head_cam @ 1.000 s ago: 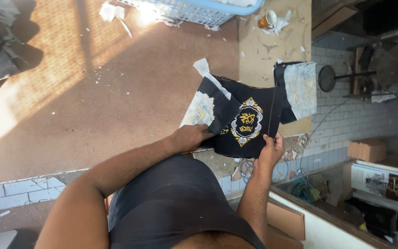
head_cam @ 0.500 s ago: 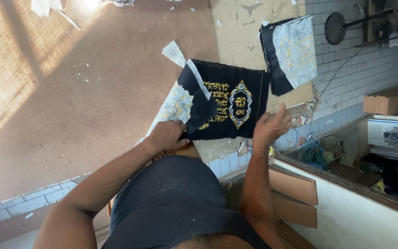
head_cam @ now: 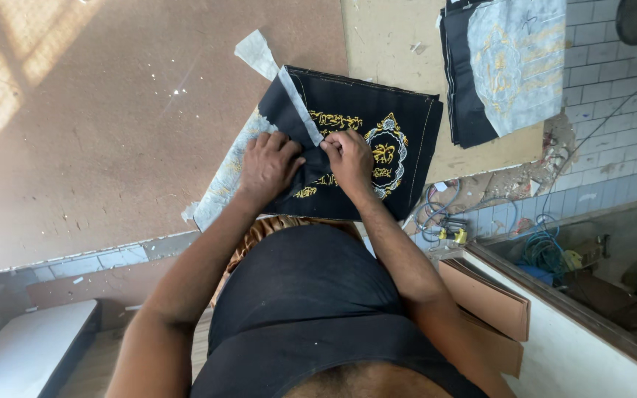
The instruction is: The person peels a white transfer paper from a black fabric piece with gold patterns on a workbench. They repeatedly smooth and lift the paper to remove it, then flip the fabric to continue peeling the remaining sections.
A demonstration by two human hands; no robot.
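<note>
While both hands pinch it, one black cloth [head_cam: 399, 140] with gold stitching lies at the near edge of the brown table [head_cam: 112, 133]. The left hand [head_cam: 268, 166] and right hand [head_cam: 348, 158] grip its white backing strip [head_cam: 298, 107]. A second black cloth [head_cam: 506, 63], cut off, lies at the far edge.

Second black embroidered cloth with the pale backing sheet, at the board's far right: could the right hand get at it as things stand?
Probably yes: the right hand rests on the near black gold-embroidered cloth, and only bare board lies between it and the second black cloth.
</note>
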